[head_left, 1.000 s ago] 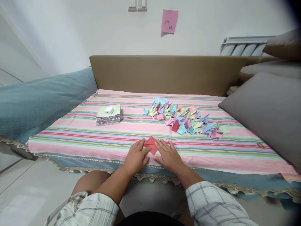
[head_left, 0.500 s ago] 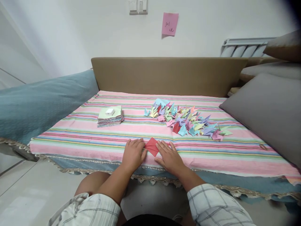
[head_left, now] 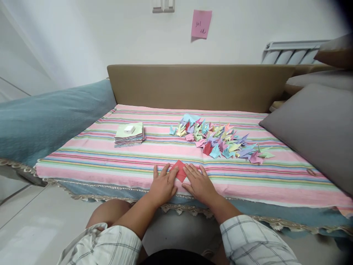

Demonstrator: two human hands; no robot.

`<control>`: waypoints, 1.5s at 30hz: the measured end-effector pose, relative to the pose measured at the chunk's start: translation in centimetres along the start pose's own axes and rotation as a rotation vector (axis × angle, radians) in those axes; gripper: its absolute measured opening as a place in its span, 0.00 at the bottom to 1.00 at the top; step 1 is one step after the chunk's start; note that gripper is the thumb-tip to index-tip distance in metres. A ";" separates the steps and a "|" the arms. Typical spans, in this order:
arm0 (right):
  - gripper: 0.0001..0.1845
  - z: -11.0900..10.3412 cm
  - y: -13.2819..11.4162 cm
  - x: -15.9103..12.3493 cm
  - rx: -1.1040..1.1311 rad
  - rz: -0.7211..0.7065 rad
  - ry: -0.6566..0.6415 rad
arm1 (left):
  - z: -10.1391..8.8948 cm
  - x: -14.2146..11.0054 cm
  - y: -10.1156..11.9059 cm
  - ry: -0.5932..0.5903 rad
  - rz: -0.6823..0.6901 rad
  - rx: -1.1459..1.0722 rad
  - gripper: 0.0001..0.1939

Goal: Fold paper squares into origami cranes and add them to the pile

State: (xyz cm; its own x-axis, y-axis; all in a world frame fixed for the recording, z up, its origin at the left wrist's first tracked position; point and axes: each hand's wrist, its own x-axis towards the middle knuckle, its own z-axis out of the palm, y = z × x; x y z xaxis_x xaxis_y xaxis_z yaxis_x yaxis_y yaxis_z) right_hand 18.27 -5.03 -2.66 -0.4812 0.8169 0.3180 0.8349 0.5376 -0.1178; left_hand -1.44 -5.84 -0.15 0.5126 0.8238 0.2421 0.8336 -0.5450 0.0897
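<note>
A folded red paper, diamond-shaped, lies flat on the striped cloth near the seat's front edge. On its left corner rest the fingers of my left hand, spread and pointing forward. My right hand lies over its right corner, fingers stretched out flat. The middle of the paper shows between the two hands, while both side corners are partly hidden beneath fingers. Beyond the hands, to the right, sits a heap of paper cranes in several colours.
A stack of square paper with a small white box on top stands at the left. Grey cushions fill the right end. A brown backrest closes off the far side, and a blue armrest the left.
My left hand has slid to the right, with its fingers spread and now over the paper's left part. My right hand stays almost in place. The view has shifted slightly.
</note>
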 end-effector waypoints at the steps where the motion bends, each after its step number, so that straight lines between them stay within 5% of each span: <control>1: 0.32 -0.1 0.0 0.0 0.004 0.003 -0.002 | -0.1 -0.1 -0.1 -0.005 -0.006 0.002 0.35; 11: 0.31 -0.1 -0.4 0.2 0.033 0.032 -0.002 | -1.9 0.7 -0.2 -0.011 -0.056 -0.085 0.34; 15: 0.32 -0.1 -0.4 0.2 0.026 0.038 -0.011 | -1.2 2.1 0.7 0.019 0.078 -0.113 0.34; 27: 0.33 0.0 -0.1 0.1 0.004 0.030 -0.035 | -0.4 2.3 -0.2 -0.104 -0.036 -0.138 0.41; 38: 0.32 -0.5 -0.1 0.1 0.075 0.037 0.035 | -1.3 2.6 -2.0 0.004 0.046 -0.095 0.17; 45: 0.19 -0.9 0.2 0.9 0.166 0.088 0.152 | -1.9 3.3 -1.5 0.064 0.092 -0.135 0.15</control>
State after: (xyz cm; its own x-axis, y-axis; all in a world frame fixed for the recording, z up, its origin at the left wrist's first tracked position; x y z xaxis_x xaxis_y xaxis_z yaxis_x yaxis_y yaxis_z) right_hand 18.24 -4.43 -1.56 -0.3525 0.8281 0.4359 0.8105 0.5030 -0.3002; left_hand -1.36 -2.57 2.36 0.5678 0.7603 0.3155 0.7464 -0.6371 0.1924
